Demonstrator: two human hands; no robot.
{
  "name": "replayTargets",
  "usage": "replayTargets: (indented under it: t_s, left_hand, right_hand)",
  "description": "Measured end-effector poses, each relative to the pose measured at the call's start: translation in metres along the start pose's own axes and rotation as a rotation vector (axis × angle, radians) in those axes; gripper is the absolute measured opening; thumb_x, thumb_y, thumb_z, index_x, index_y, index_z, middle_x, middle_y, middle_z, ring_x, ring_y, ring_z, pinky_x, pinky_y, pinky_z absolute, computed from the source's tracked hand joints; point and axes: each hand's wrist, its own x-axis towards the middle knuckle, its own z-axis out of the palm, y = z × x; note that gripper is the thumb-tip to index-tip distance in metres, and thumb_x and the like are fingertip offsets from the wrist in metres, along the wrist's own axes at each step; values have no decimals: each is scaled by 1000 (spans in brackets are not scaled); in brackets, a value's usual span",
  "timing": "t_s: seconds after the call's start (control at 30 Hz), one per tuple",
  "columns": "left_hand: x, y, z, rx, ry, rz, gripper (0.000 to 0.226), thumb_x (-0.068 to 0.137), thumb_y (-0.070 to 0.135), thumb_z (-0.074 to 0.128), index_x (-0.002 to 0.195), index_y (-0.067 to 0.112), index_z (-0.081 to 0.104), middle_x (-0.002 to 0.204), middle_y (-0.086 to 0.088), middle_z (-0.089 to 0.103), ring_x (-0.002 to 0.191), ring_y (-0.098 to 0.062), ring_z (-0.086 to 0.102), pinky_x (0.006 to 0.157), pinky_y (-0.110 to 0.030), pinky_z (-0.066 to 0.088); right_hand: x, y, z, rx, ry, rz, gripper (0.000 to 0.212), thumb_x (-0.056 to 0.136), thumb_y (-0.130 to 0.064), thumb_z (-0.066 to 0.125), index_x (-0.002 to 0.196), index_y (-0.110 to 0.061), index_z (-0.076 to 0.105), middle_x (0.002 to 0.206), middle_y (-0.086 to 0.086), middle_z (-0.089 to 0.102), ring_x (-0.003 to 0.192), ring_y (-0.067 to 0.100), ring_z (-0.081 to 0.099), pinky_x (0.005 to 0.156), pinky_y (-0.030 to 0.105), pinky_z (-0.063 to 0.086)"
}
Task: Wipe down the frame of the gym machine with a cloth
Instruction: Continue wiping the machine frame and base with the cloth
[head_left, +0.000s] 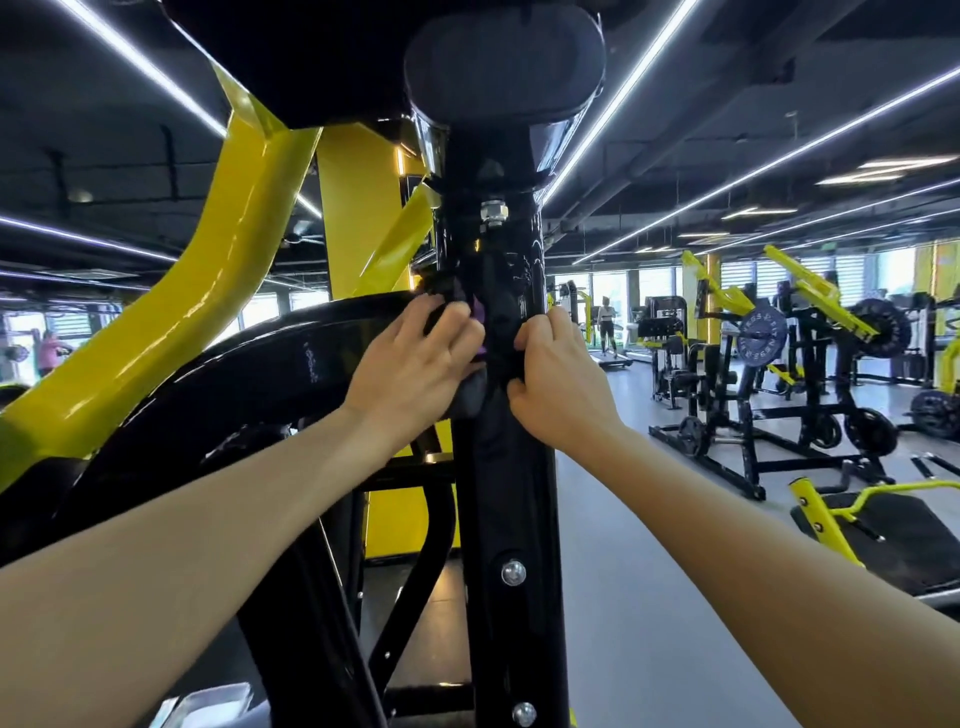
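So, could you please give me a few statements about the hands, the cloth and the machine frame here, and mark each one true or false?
1. Both hands are on the black upright post. True: the left hand and right hand meet there.
2. The cloth is bright white. False: it is dark, with a purple patch showing.
3. The right hand hangs idle at the person's side. False: its fingers curl on the cloth against the post.
4. A silver nut sits on the post above the hands. True.
5. The sloping beam left of the post is red. False: it is yellow.
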Motion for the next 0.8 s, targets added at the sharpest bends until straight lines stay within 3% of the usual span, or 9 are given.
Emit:
replayTargets:
  t_s: [0.07,0.13,0.27,0.37,0.47,0.53,0.67,0.8]
  left_hand:
    - [9,3,-1,-4,18,-154,32,94,36,41,104,6,48,106,-14,57,98,-33,48,74,-34,48]
    - [9,12,-1,-9,-15,-239,31,94,34,41,103,4,47,106,-16,57,98,-34,47,74,-36,49]
    - [-12,19,-1,-61,-58,-91,36,97,33,38,112,1,46,114,-15,47,105,-36,45,89,-40,46]
    - [-1,0,-4,-117,-52,-69,39,92,39,41,105,5,53,110,-13,52,100,-31,42,69,-37,52]
    - [22,-6,-5,-95,-68,-252,39,90,39,42,103,4,50,106,-16,52,93,-34,49,58,-37,49]
    - [21,1,-3,-68,-49,-259,34,91,36,42,103,4,48,105,-16,55,91,-35,53,63,-35,48]
    - [4,10,-2,-133,-84,-106,27,93,25,50,110,6,43,109,-14,56,102,-36,53,86,-37,48]
    - [-20,18,1,-206,-194,78,22,100,4,24,117,3,37,108,-16,55,108,-38,55,102,-46,42]
  right_hand:
    - [-1,0,1,-7,12,-1,30,84,-10,53,112,-5,42,119,10,37,111,25,39,68,26,33]
    - [-2,-1,1,-4,17,-5,30,83,-9,53,110,-5,42,118,9,37,110,25,38,68,26,32]
    - [-3,-1,-1,12,4,-6,32,84,-12,58,111,-6,42,119,8,37,113,25,37,71,25,32]
    - [-2,-1,0,-20,-1,-16,32,85,-14,58,111,-6,42,120,8,36,111,24,38,72,24,30]
    - [-1,-1,2,-8,23,-5,29,84,-9,55,109,-7,42,118,9,36,108,24,38,69,27,33]
    - [-2,-1,4,-7,48,-5,28,82,-7,55,107,-5,42,117,10,37,108,26,39,67,28,35]
    - [-3,-3,9,-15,97,33,32,80,-7,57,109,-4,43,118,11,38,111,27,38,68,25,33]
    - [-5,-9,12,-1,91,77,39,75,-6,62,109,-3,42,121,13,37,113,30,36,81,27,34]
